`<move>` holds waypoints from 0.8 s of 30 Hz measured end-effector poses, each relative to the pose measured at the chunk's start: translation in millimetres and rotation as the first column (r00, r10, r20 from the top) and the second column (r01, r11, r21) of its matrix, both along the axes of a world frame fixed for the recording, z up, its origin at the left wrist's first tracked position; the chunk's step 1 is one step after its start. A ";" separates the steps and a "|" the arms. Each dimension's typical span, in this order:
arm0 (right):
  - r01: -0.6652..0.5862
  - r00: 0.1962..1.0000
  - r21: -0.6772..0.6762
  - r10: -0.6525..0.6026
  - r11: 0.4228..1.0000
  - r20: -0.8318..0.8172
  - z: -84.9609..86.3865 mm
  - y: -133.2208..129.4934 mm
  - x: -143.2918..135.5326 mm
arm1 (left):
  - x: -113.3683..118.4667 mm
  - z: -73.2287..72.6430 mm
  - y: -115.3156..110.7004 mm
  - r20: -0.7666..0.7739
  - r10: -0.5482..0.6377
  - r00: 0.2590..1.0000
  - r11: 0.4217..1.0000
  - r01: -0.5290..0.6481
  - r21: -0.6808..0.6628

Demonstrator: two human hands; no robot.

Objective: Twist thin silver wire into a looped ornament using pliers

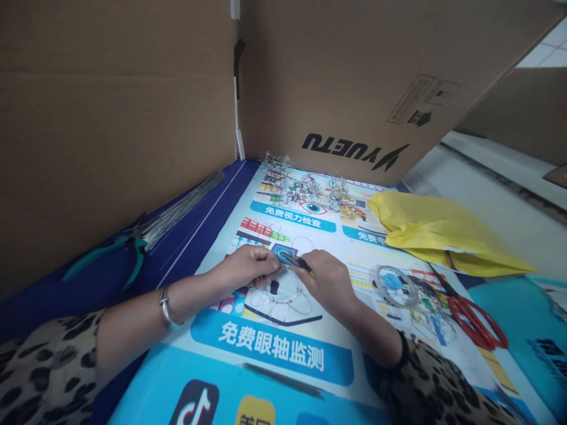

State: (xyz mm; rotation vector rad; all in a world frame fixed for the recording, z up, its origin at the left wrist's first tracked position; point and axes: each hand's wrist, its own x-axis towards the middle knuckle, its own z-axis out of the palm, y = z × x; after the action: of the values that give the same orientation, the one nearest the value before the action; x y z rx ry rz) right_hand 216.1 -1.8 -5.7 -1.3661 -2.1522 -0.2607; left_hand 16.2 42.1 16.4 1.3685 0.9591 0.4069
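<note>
Just below the grip, on the printed sheet [153, 369], lies the wire piece [283, 302]: a thin ring with looser loops fanning toward the wearer. Left hand [252, 268]: thumb and fingers pinched at the piece's upper edge; the exact strand is too fine to make out. Right hand [328, 280]: clenched round the dark pliers [296, 260], their tip meeting the left fingertips. Whether the pliers bite on wire, cannot tell.

Step in hand, by judgement: bending or fastening a strand at the pinch point. The next move seems to call for a steady left pinch and a small, controlled squeeze or turn on the right, loops kept unsnagged.

Right of the grip: clear ring-shaped roll [380, 280], then red-handled scissors [458, 310]. Left of the grip, on the blue tabletop [204, 236]: teal-handled pliers [95, 254], just beside a bundle of straight wires [177, 215]. Beyond the grip: yellow bag [434, 227] to the right, tangled wire pieces [339, 192] straight ahead; cardboard panels [310, 77] stand farthest, behind these.
</note>
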 end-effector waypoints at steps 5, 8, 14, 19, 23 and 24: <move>0.011 1.000 -0.023 -0.011 1.000 -0.008 -2.5 -0.3 -0.3 | 1.0 2.0 -0.9 -0.012 0.014 1.000 1.000 -0.014 -0.005; 0.025 1.000 -0.032 -0.025 0.999 0.001 -3.4 -0.6 -0.7 | 1.4 2.6 -1.5 -0.024 0.017 1.000 1.000 -0.017 0.001; 0.053 0.999 -0.039 -0.053 0.998 0.013 -5.1 -1.2 -1.8 | -0.3 -6.8 0.4 -0.040 0.038 0.999 0.999 -0.036 0.033; 0.067 0.998 -0.052 -0.067 0.996 -0.002 -5.6 -1.9 -3.0 | -1.5 -12.8 2.0 -0.038 0.033 0.999 0.997 -0.030 0.067; 0.066 0.998 -0.055 -0.066 0.996 -0.002 -5.3 -2.1 -4.4 | -0.8 -11.1 0.8 -0.045 0.050 0.998 0.996 -0.046 0.075; 0.068 0.998 -0.059 -0.068 0.996 0.000 -5.1 -2.0 -4.7 | -0.5 -10.2 0.4 -0.043 0.053 0.998 0.996 -0.050 0.076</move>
State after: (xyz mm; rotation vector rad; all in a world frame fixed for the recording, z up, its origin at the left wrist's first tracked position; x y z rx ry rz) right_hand 211.5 -3.9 -10.9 -1.4735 -2.1298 -0.2239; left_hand 15.7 42.5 6.2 1.4279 1.0265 0.4562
